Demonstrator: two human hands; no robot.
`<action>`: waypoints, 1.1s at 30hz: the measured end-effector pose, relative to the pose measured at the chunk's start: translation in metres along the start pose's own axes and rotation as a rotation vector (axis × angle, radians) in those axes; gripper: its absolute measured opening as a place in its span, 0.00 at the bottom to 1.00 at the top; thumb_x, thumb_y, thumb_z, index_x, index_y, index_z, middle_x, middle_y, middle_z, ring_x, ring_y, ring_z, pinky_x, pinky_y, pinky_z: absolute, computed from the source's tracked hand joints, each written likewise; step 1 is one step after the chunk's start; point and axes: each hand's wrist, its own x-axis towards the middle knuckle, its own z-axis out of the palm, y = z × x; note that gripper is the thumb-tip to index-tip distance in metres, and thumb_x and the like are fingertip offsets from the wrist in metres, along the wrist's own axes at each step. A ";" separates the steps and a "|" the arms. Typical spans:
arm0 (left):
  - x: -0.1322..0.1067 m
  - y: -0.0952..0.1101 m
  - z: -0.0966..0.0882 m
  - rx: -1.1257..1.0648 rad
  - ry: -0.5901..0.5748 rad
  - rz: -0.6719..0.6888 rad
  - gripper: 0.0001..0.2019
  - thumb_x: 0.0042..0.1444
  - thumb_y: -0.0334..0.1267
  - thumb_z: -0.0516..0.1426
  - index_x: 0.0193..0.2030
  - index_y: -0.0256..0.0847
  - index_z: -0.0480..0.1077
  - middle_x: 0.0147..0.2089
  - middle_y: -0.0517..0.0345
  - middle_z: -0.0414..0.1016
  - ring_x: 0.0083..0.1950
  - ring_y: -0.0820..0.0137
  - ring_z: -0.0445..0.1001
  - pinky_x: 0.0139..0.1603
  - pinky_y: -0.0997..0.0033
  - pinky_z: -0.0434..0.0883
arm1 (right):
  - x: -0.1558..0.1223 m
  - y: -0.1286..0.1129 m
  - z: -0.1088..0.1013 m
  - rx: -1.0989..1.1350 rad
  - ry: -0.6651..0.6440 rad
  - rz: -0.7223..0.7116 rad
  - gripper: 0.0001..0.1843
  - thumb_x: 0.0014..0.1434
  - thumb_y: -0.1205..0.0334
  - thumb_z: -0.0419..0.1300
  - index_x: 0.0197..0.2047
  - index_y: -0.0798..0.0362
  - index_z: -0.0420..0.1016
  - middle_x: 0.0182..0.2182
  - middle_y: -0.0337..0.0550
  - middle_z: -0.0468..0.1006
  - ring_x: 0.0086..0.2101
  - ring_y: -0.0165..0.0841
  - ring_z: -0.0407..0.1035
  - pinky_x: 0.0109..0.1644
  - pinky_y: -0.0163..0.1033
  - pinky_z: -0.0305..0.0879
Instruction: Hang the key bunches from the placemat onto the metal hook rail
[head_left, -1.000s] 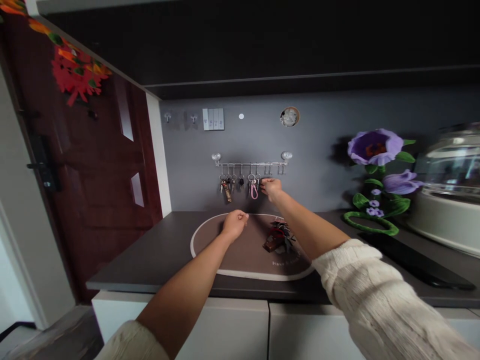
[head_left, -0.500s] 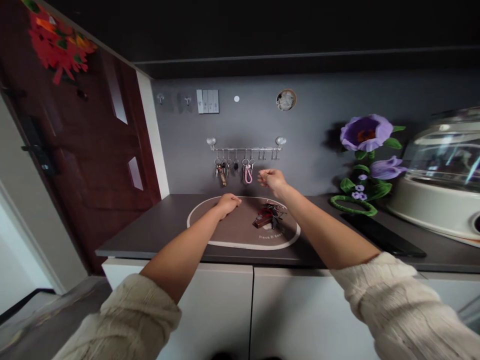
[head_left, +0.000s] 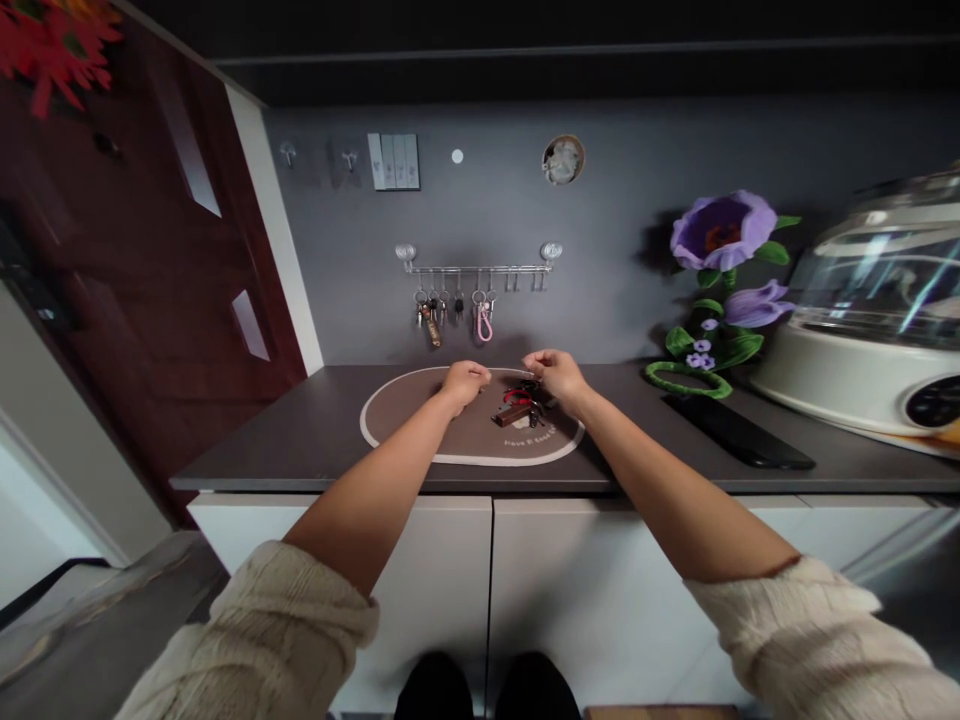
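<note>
right hand lowered from the hook rail, fingers together, just above the key bunch, which lies on the oval brown mat on the table; left hand curled closed, just beside the bunch.

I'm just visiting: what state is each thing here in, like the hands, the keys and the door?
Key bunch: heaped on the brown oval mat
Left hand: curled, over the mat
Right hand: fingers pinched, at the key bunch
Hanging keys: on the wall rail
Wooden door: shut
</note>
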 end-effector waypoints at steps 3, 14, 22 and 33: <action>-0.002 -0.003 0.002 -0.011 -0.036 0.052 0.03 0.42 0.29 0.55 0.26 0.34 0.68 0.23 0.59 0.69 0.24 0.79 0.63 0.31 0.76 0.62 | -0.002 0.008 -0.003 -0.033 -0.079 -0.041 0.01 0.43 0.69 0.58 0.23 0.57 0.70 0.17 0.35 0.69 0.20 0.22 0.59 0.26 0.27 0.55; -0.009 -0.003 0.003 0.179 -0.244 0.215 0.09 0.41 0.37 0.57 0.28 0.33 0.71 0.24 0.59 0.70 0.26 0.77 0.63 0.31 0.75 0.61 | -0.004 0.015 -0.012 -0.367 -0.109 -0.092 0.01 0.40 0.69 0.61 0.21 0.56 0.72 0.16 0.35 0.70 0.19 0.22 0.58 0.24 0.28 0.53; -0.002 -0.008 0.009 0.294 -0.293 0.174 0.10 0.37 0.40 0.58 0.25 0.35 0.73 0.22 0.59 0.71 0.25 0.76 0.63 0.29 0.75 0.60 | -0.003 0.018 -0.013 -0.436 -0.143 -0.093 0.04 0.43 0.64 0.58 0.24 0.57 0.72 0.19 0.36 0.70 0.20 0.22 0.59 0.26 0.29 0.55; -0.007 -0.005 0.009 0.231 -0.279 0.106 0.05 0.38 0.35 0.58 0.23 0.34 0.71 0.19 0.63 0.66 0.22 0.78 0.58 0.27 0.75 0.57 | 0.000 0.021 -0.013 -0.468 -0.148 -0.113 0.06 0.43 0.64 0.57 0.25 0.56 0.72 0.20 0.38 0.71 0.21 0.23 0.60 0.27 0.30 0.56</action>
